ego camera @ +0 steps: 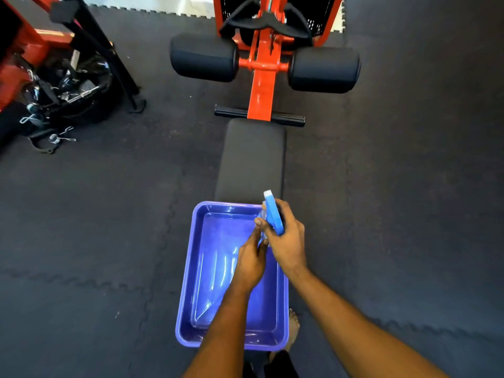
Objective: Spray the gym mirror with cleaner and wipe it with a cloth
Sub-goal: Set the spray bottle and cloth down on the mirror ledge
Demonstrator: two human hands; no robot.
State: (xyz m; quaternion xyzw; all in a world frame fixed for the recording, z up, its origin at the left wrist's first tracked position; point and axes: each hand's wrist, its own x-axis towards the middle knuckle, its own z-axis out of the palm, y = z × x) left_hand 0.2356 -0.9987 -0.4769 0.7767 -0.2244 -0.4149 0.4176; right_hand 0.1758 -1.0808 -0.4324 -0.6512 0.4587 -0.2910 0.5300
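Observation:
A spray bottle (273, 214) with a blue trigger head and white nozzle tip is held upright over the far right corner of a blue plastic tub (188, 271). My right hand (286, 241) grips the spray head from the right. My left hand (251, 260) holds the clear bottle body just below it, mostly hiding the body. The tub sits on the near end of a black padded bench (252, 156). No cloth and no mirror are in view.
The bench belongs to an orange gym machine (260, 85) with two black roller pads (204, 57) ahead. A black basket of cable attachments and clips (65, 88) sits far left by an orange frame. Dark interlocking floor mats (95, 227) surround everything. A bare foot (293, 323) shows beside the tub.

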